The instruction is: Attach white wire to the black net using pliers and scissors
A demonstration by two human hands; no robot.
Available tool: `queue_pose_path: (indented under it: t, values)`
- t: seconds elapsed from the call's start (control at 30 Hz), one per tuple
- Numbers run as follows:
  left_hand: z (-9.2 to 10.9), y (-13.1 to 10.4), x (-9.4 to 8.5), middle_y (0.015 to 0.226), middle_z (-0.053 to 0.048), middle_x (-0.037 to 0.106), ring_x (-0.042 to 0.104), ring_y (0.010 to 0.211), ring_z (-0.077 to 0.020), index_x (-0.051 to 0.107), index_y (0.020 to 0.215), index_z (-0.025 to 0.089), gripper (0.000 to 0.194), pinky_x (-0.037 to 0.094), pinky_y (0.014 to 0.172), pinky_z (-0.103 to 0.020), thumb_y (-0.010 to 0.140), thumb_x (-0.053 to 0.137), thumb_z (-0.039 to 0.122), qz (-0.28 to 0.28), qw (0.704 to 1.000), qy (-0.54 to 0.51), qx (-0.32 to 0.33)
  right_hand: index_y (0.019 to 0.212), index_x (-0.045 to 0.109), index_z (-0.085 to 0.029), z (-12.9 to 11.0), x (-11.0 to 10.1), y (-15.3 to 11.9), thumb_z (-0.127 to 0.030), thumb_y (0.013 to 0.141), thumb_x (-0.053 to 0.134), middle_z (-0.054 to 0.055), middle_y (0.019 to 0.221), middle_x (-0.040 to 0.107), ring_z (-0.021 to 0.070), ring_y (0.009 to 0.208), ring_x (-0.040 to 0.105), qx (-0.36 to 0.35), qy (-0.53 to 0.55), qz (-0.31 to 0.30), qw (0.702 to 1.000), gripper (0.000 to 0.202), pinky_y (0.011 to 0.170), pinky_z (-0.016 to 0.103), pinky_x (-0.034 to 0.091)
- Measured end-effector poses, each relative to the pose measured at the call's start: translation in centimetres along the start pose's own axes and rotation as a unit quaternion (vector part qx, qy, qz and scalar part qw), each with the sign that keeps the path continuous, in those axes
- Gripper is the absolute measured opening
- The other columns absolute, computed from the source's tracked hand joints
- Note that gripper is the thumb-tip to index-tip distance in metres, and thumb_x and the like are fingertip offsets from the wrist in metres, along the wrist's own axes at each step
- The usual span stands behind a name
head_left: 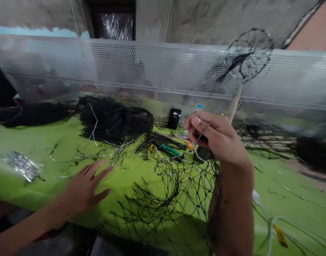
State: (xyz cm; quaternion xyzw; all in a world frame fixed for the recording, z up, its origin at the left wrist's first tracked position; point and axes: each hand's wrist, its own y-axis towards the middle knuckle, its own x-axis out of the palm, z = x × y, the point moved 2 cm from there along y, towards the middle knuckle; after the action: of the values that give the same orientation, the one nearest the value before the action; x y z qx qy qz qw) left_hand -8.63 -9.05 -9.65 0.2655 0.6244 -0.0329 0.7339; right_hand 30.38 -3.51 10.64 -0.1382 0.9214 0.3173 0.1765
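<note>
My right hand (213,133) is raised at centre right, its fingers closed round a thin wire tool (197,111) with a blue tip. From below that hand a black knotted net (176,192) hangs and spreads over the green tabletop (128,181). My left hand (84,186) is over the table at the left, fingers spread, with nothing in it, near loose silvery wires (117,151). Pliers with teal handles (171,150) lie between the hands, beside black strands. A dark phone (174,118) leans upright behind them.
A big heap of black fibre (109,117) lies at the back left, with a silvery packet (22,165) in front. Behind stands a perforated metal panel (157,67); a round net frame (250,55) rises before it. A white cable (272,224) curls at the lower right.
</note>
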Motion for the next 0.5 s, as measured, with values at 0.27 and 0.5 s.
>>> queue_pose_path:
  t: [0.27,0.5]
  values:
    - [-4.1,4.2,6.3,0.176,-0.016,0.028,0.035,0.159,-0.0431,0.037,0.168,0.027,0.070,0.038,0.124,-0.065,0.105,0.048,0.057,-0.058,0.998,-0.006,-0.003,0.089,0.065,-0.020,-1.1,0.3,-0.7,-0.044,0.111,0.052,-0.002,0.067,0.060,0.0077,0.049,0.043,-0.040,-0.055,0.010,0.998,0.035,0.046,0.027,0.033]
    - [-4.0,10.5,6.4,0.162,-0.020,0.051,0.051,0.147,-0.0375,0.043,0.162,0.014,0.072,0.038,0.124,-0.057,0.102,0.053,0.051,-0.056,0.997,-0.018,0.049,0.087,0.063,-0.021,-1.5,1.0,-0.7,-0.042,0.111,0.051,-0.001,0.069,0.062,0.0097,0.055,0.051,-0.065,-0.086,0.020,0.994,0.034,0.048,0.028,0.035]
